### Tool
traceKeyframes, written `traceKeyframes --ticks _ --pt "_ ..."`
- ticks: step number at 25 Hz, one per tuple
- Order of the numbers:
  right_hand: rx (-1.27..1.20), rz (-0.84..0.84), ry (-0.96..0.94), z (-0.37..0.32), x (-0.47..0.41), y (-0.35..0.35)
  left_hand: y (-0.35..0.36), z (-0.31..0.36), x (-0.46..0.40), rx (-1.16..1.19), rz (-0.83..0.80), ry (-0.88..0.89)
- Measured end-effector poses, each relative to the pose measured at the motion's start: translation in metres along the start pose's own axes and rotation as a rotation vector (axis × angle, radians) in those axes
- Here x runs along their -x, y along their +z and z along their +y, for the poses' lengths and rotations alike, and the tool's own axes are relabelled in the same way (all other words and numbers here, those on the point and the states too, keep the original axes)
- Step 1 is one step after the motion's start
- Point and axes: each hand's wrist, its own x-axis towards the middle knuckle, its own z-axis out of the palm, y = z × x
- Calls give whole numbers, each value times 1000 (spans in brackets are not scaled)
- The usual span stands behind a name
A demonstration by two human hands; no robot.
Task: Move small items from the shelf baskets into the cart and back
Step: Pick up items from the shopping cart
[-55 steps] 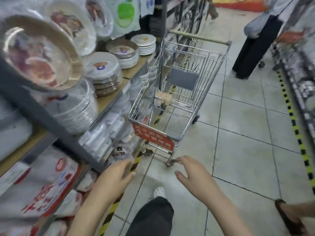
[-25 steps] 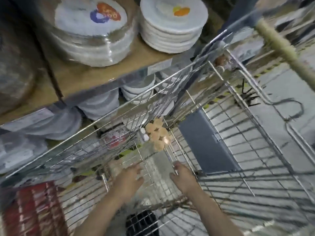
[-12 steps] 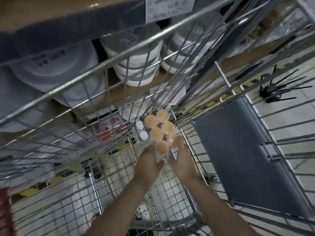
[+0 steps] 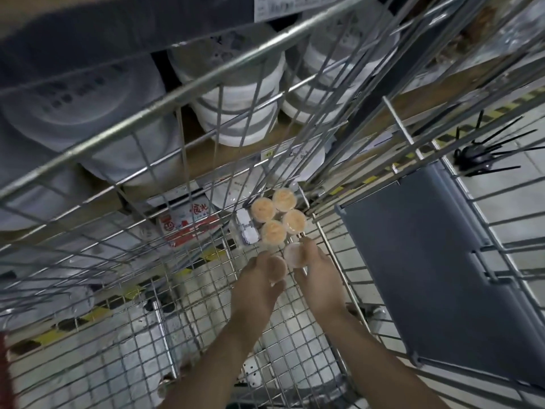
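Note:
I look down into the wire cart (image 4: 165, 105). A clear pack of small round orange cups (image 4: 274, 219) lies on the cart's mesh floor in its far corner, with a white label on its left side. My left hand (image 4: 256, 287) holds the near left end of the pack, and its thumb covers one cup. My right hand (image 4: 320, 278) grips the near right end, fingers curled round a pale cup. Both forearms reach in from the bottom of the view.
The grey seat flap (image 4: 427, 261) lies along the cart's right side. Behind the cart's wires, stacks of white bowls (image 4: 239, 113) fill the shelf, with a red and white pack (image 4: 188, 222) lower down. A black spiky object (image 4: 477, 154) lies on the tiled floor.
My view has dropped deep into the cart. Both hands have reached forward over the mesh floor and closed on the near end of the pack of cups.

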Motion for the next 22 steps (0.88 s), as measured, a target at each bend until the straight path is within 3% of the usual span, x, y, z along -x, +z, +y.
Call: traceKeyframes --ticks 5,11,16,22 --pt "44 -92 -56 -2 -2 -5 -16 -7 14 83 -48 60" --pt "-232 -169 84 -43 48 -40 -94 -24 70 251 -48 2" --pt "-444 -251 37 -140 124 -54 -202 -65 168 402 -4 -102" --pt "-618 -396 -121 -322 268 -44 -356 -130 350 540 259 -176"
